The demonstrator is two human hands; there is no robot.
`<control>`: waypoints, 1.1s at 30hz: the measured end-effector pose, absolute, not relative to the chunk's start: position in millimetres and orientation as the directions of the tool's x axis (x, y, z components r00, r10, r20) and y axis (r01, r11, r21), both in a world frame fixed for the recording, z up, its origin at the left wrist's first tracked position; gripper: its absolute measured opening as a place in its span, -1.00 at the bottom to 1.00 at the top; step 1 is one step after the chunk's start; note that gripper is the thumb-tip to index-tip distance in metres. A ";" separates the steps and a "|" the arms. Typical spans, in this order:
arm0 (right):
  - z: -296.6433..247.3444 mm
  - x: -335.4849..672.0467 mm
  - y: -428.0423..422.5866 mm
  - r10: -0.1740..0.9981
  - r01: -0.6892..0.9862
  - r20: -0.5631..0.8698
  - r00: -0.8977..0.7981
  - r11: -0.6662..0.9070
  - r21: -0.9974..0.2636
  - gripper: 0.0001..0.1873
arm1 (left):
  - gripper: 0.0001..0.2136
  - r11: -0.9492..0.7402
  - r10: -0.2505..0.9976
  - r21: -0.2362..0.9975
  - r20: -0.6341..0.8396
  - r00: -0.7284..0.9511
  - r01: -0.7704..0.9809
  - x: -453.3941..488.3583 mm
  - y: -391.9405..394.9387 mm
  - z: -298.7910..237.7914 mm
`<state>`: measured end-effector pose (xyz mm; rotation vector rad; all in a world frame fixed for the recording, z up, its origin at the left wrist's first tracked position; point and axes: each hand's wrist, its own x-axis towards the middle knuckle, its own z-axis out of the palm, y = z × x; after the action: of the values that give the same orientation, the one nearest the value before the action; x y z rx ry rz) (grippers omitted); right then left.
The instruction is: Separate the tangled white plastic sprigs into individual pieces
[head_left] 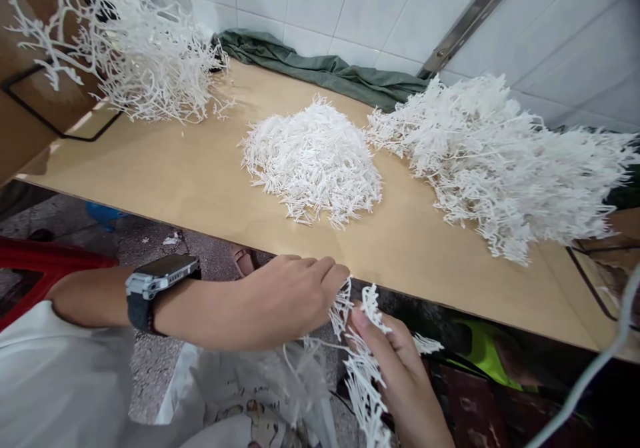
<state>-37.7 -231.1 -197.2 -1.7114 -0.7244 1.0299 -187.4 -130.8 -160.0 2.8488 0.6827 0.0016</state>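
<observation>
My right hand (400, 368) is closed round a white branched plastic piece (365, 375), low in the view in front of the table edge. My left hand (290, 298), with a watch on its wrist, pinches the top twigs of that same piece. On the tan tabletop (190, 175) lie three white heaps: a pile of small loose bits (313, 158) in the middle, a big heap of branched pieces (505, 161) to the right, and another branched heap (145, 55) at the far left.
A green cloth (320, 68) lies bunched along the tiled wall behind the table. A plastic bag (250, 395) sits open below my hands. A red stool (35, 268) stands at the left on the speckled floor. Cardboard boxes flank the table on both sides.
</observation>
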 end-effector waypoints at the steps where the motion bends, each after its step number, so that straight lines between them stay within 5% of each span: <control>1: -198.1 -37.1 -230.1 0.851 0.049 -0.275 0.448 -0.330 -0.943 -0.60 | -0.90 -0.886 0.440 0.135 -0.063 0.896 0.445 -187.2 -133.6 -160.3; 6: -208.0 -27.3 -224.9 0.952 0.182 -0.181 0.247 -0.230 -0.956 -0.54 | -0.86 -0.916 0.401 -0.069 -0.107 0.910 0.396 -189.2 -140.7 -160.2; 12: -211.1 -28.1 -215.1 0.994 0.377 -0.085 0.072 -0.106 -0.920 -0.53 | -0.87 -0.864 0.502 -0.071 -0.066 0.862 0.498 -187.9 -146.2 -163.2; 14: -212.4 -30.1 -213.0 0.999 0.445 -0.023 0.036 -0.037 -0.895 -0.53 | -0.94 -0.839 0.536 0.054 -0.092 0.839 0.541 -188.9 -137.1 -163.8; 16: -214.2 -31.5 -212.2 1.000 0.481 0.019 0.019 0.008 -0.877 -0.54 | -0.93 -0.771 0.515 0.350 -0.151 0.844 0.533 -191.8 -120.7 -165.0; 18: -215.5 -32.2 -212.4 0.999 0.491 0.039 0.023 0.023 -0.871 -0.55 | -0.77 -0.562 0.409 0.700 -0.226 0.884 0.440 -195.9 -103.0 -168.1; 20: -215.3 -33.0 -212.8 0.997 0.482 0.054 0.050 0.023 -0.876 -0.56 | -0.66 -0.301 0.323 0.888 -0.248 0.913 0.348 -198.9 -92.3 -174.1; 25: -212.9 -40.2 -210.6 0.984 0.405 0.114 0.138 0.049 -0.913 -0.56 | -0.63 -0.001 0.506 0.994 -0.093 0.857 0.109 -192.1 -114.0 -204.7; 29: -220.1 -49.9 -206.8 0.969 0.368 0.153 0.193 0.073 -0.927 -0.59 | -0.62 -0.011 0.801 0.998 0.043 0.597 -0.057 -172.1 -142.6 -230.3; 33: -232.8 -55.4 -207.7 0.963 0.384 0.206 0.171 0.127 -0.914 -0.62 | -0.60 0.097 0.914 0.978 -0.014 0.404 -0.186 -152.5 -149.8 -234.3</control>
<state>-55.4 -207.7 -232.8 -1.4349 -1.3885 0.7226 -152.5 -149.8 -234.3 1.1884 0.7890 0.9538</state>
